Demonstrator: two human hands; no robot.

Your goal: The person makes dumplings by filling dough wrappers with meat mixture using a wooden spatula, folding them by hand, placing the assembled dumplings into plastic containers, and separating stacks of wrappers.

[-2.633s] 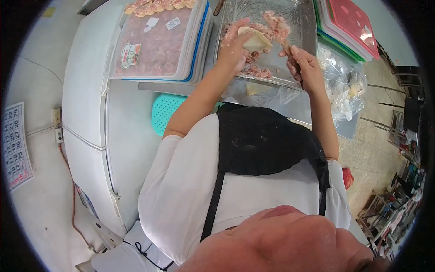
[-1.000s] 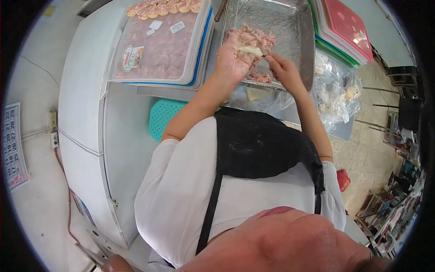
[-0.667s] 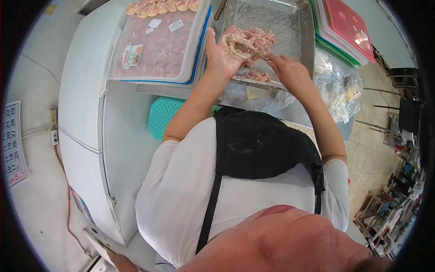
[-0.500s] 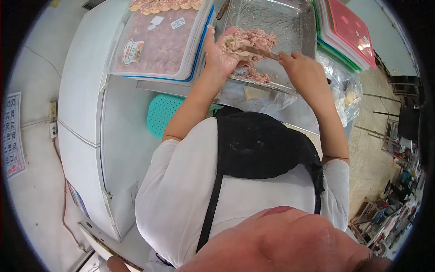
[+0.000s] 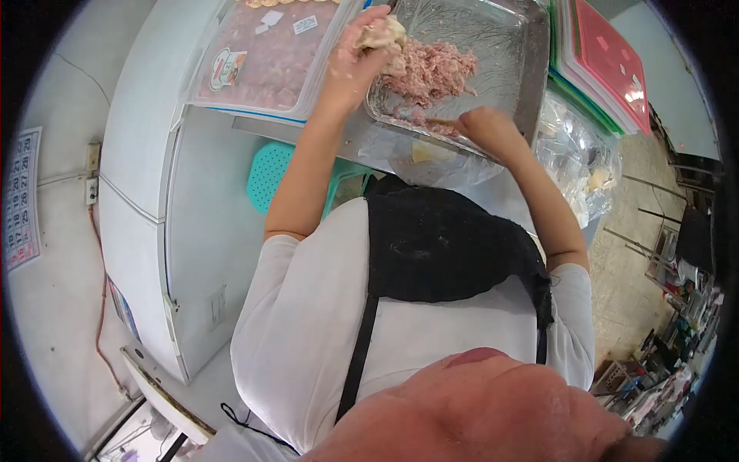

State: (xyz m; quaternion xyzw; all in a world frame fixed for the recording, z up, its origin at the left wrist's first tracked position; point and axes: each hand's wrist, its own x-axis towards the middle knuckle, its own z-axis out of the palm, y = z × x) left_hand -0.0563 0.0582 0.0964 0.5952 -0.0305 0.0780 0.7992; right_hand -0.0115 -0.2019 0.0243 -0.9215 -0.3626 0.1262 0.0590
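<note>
Left hand point(image 5: 360, 55) curled round dough wrapper point(image 5: 384, 34) at tray point(image 5: 504, 48)'s left edge — likely supporting it; right hand point(image 5: 486, 129) clamped on stick tool point(image 5: 442, 122), near edge

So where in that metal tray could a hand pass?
The metal tray has bare, smeared floor between the meat mound and its right wall. Its left side is crowded by that mound and the left hand; the right hand covers part of the near edge.

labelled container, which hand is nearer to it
Left. The left hand is by the right edge of the labelled container; the right hand is farther right, at the near side of the metal tray.
</note>
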